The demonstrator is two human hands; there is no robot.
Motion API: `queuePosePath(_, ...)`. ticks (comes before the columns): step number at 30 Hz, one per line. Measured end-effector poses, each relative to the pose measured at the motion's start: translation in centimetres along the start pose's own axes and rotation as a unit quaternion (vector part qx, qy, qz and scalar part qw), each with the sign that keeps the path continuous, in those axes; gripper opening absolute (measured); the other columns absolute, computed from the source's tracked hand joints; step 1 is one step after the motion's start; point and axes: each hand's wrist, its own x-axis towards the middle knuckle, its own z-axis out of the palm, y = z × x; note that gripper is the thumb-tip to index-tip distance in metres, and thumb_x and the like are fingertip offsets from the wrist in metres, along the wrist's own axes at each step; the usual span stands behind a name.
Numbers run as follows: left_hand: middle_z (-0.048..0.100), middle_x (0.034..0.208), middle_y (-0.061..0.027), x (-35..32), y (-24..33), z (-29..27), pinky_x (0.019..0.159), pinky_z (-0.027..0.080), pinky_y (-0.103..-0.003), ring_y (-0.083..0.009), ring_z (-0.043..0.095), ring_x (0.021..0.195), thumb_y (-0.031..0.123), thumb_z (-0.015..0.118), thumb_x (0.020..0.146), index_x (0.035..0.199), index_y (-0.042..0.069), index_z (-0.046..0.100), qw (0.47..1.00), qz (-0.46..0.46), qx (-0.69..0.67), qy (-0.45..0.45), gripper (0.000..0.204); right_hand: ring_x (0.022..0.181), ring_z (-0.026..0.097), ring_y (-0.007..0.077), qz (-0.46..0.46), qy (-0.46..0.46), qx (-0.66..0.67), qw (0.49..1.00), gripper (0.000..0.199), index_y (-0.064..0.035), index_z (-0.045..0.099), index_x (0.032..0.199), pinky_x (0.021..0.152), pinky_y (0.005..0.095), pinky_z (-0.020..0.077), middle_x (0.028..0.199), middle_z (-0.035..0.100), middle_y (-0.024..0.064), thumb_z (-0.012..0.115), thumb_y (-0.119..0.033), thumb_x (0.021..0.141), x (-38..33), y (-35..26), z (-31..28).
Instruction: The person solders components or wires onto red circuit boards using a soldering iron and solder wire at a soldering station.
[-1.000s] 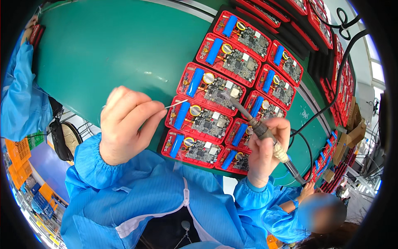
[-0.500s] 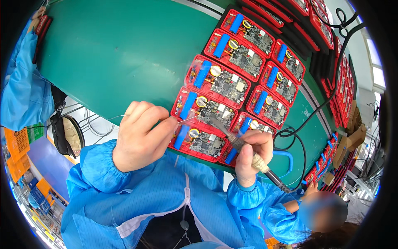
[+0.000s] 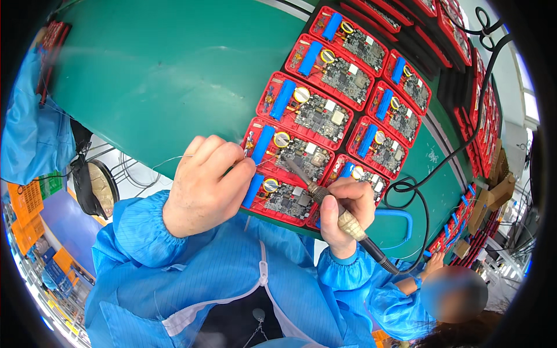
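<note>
While a beige-handled soldering iron with a black cord (image 3: 342,217) is gripped in the closed right hand (image 3: 343,210), its metal tip is laid over the red plastic trays (image 3: 290,159) on the green bench mat (image 3: 156,75). Each tray is filled with a dark circuit board, a blue cylindrical cell (image 3: 262,145) and a round coin battery (image 3: 281,139), pretty neatly lined up. A thin silvery solder wire (image 3: 168,159) is pinched in the closed left hand (image 3: 206,182), right at the nearest tray's edge.

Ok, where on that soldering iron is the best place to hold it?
On the wrapped handle of the soldering iron, from the cable end, as the right hand does. The bare metal tip slants toward the red circuit board, so the grip belongs well behind it.
</note>
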Motion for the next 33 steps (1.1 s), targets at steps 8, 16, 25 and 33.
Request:
queuePosePath(8, 0.051, 0.082, -0.0062, 0.5, -0.1, 0.3, 0.064, 0.039, -0.033, -0.0211, 0.051, 0.072, 0.004, 0.065, 0.062, 0.082, 0.003, 0.06, 1.0, 0.004, 0.003, -0.009, 0.021, 0.047, 0.042, 0.0079, 0.005, 0.001, 0.005, 1.0, 0.022, -0.001, 0.049, 0.082, 0.043, 0.0225, 0.0326, 0.063, 0.056, 0.0081, 0.07, -0.007, 0.077, 0.0, 0.1, 0.0)
queuePosePath(16, 0.054, 0.08, -0.0071, 1.0, 0.1, 0.3, 0.062, 0.039, -0.034, -0.0238, 0.052, 0.07, -0.001, 0.07, 0.066, 0.08, 0.003, 0.061, 1.0, -0.006, 0.001, -0.024, 0.017, 0.045, 0.04, 0.0071, -0.01, -0.003, -0.002, 1.0, 0.022, -0.0006, 0.049, 0.083, 0.041, 0.0214, 0.0307, 0.064, 0.056, 0.0081, 0.07, -0.006, 0.075, 0.0, 0.3, 0.1)
queuePosePath(25, 0.058, 0.086, -0.0056, 0.6, 0.1, -1.5, 0.063, 0.04, -0.033, -0.0222, 0.053, 0.072, 0.002, 0.073, 0.062, 0.082, 0.004, 0.063, 0.998, 0.038, 0.026, 0.032, 0.023, 0.057, 0.044, 0.0125, 0.07, 0.114, 0.05, 0.99, 0.057, -0.0019, 0.044, 0.084, 0.053, 0.0263, 0.036, 0.067, 0.05, 0.0084, 0.067, -0.054, 0.079, -1.3, -1.1, -0.7)
queuePosePath(33, 0.057, 0.086, -0.0112, -3.8, 1.8, -2.6, 0.056, 0.047, -0.034, -0.0263, 0.058, 0.068, 0.0, 0.072, 0.067, 0.089, 0.0, 0.06, 0.991, -0.074, -0.107, 0.003, 0.025, 0.062, 0.05, 0.0137, 0.055, 0.066, 0.172, 0.981, 0.033, -0.0024, 0.045, 0.093, 0.057, 0.0269, 0.0402, 0.076, 0.056, 0.0115, 0.072, -0.015, 0.079, -4.5, -1.5, -1.5)
